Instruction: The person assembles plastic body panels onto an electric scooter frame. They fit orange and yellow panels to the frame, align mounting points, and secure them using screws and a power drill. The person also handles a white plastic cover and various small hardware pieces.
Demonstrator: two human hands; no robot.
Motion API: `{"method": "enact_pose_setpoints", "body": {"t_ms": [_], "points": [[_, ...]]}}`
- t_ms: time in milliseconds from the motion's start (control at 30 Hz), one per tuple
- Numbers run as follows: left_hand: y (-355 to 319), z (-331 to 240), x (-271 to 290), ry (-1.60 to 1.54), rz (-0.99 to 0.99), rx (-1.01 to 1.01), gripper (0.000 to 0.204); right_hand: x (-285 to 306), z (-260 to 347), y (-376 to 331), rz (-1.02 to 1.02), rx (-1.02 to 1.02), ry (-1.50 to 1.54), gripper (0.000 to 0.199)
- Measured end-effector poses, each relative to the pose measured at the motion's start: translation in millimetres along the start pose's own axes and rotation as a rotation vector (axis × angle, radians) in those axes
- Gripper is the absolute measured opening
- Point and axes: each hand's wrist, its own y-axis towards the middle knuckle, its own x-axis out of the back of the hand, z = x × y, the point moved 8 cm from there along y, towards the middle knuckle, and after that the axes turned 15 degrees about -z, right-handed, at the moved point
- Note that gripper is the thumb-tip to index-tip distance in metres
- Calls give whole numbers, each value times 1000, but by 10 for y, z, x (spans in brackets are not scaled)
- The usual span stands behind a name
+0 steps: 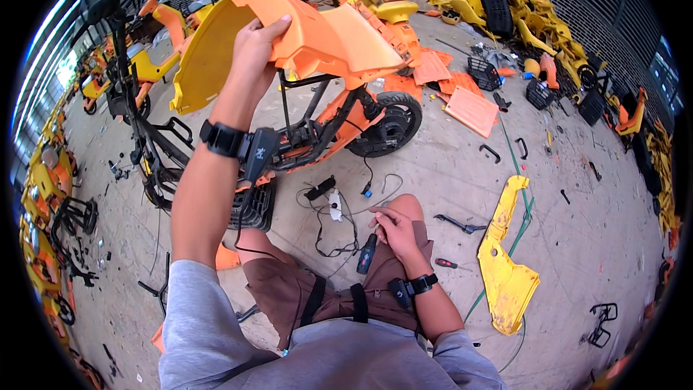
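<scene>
My left hand (254,50) is raised and closed on the edge of a large orange and yellow plastic body panel (307,32), thumb on top. The panel sits above the stripped scooter frame (310,133), covering part of it; I cannot tell whether they touch. Over my lap, my right hand (397,235) is closed, fingers curled round the upper end of a black cordless screwdriver (367,254), whose thicker end points down toward me. A loose yellow side panel (505,267) lies on the floor to the right of that hand.
A red and black screwdriver (446,263) and a black bracket (460,224) lie near my right knee. Cables (339,242) are strewn before me. Orange panels (469,110) lie beyond the rear wheel (390,124). Yellow parts (534,11) are piled by the far wall; more scooters (47,180) line the left.
</scene>
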Motion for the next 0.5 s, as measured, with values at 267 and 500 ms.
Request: {"method": "enact_pose_setpoints", "body": {"t_ms": [267, 500], "points": [[429, 27, -548, 57, -44, 181, 29, 3, -42, -48, -29, 49, -61, 25], [330, 182, -335, 44, -104, 152, 25, 1, 349, 47, -134, 274, -147, 38]]}}
